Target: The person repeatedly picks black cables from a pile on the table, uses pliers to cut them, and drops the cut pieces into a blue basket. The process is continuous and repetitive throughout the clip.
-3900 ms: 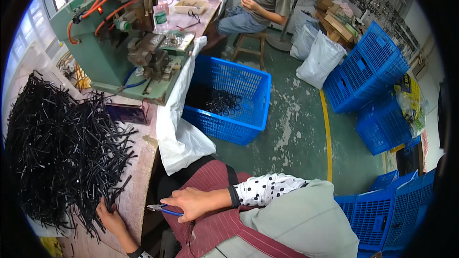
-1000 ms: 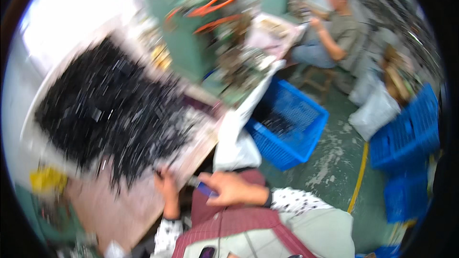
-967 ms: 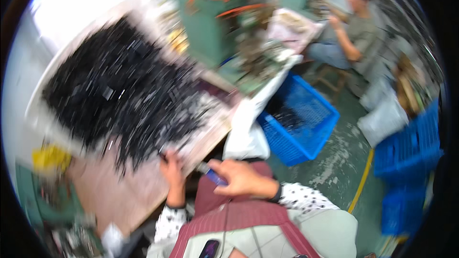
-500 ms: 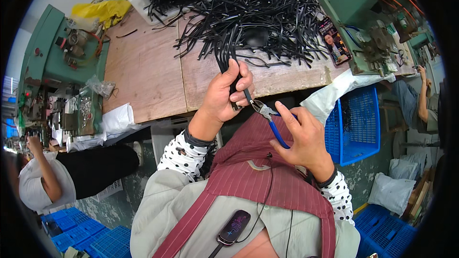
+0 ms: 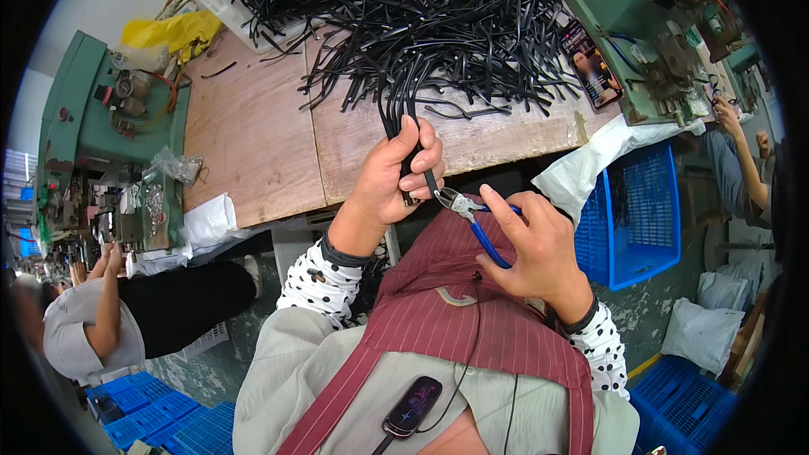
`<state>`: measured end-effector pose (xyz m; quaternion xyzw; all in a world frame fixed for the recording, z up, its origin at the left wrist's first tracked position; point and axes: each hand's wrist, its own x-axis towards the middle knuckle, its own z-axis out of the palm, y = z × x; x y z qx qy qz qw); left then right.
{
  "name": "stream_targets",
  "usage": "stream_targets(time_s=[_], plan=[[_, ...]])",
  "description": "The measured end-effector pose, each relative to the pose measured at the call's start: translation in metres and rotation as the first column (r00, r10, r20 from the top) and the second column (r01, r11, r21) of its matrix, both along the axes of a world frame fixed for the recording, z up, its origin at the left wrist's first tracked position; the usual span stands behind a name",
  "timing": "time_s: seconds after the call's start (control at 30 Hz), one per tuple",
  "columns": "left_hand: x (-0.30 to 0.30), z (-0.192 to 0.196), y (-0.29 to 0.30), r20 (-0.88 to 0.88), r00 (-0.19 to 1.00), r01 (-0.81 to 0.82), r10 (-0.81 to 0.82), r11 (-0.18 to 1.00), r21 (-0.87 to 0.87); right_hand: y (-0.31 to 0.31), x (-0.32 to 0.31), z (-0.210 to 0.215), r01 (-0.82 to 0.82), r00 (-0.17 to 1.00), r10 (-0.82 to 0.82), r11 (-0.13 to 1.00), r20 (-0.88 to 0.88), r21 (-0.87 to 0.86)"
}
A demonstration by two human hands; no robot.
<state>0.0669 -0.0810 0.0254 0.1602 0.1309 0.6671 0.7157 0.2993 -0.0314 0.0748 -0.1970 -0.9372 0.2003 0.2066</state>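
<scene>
A bundle of black straps [image 5: 395, 108] is closed in my left hand [image 5: 399, 170], just off the table's front edge. Their upper ends fan out toward the large heap of black straps [image 5: 438, 21]. Blue-handled cutting pliers [image 5: 463, 206] rest in my right hand [image 5: 539, 243], with the index finger stretched along them. The pliers' jaws meet the lower end of one strap [image 5: 431, 181] that hangs from my left fist. Whether the jaws are closed on that strap is too small to tell.
The wooden table [image 5: 244, 126] spans the front, with green machines at left [image 5: 76, 109] and right [image 5: 649, 101]. A phone [image 5: 592, 67] leans by the right machine. A blue crate [image 5: 645, 227] stands below on the right. Other people work at far left [image 5: 109, 312] and far right [image 5: 742, 168].
The pliers and my right hand have shifted very slightly, and the jaws stay at the strap's end. The view has moved a little. The person at far left has changed arm position.
</scene>
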Motion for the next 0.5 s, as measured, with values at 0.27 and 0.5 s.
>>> stream_targets(time_s=[0.27, 0.5], plan=[[0.004, -0.005, 0.008, 0.016, 0.999, 0.036, -0.035, 0.998, -0.044, 0.007, 0.003, -0.009, -0.004, 1.0, 0.005, 1.0, 0.026, -0.015], [0.01, -0.013, 0.014, -0.065, 0.995, -0.08, 0.078, 0.996, -0.041, 0.016, 0.006, -0.019, -0.042, 0.999, 0.044, 0.994, 0.014, -0.097]])
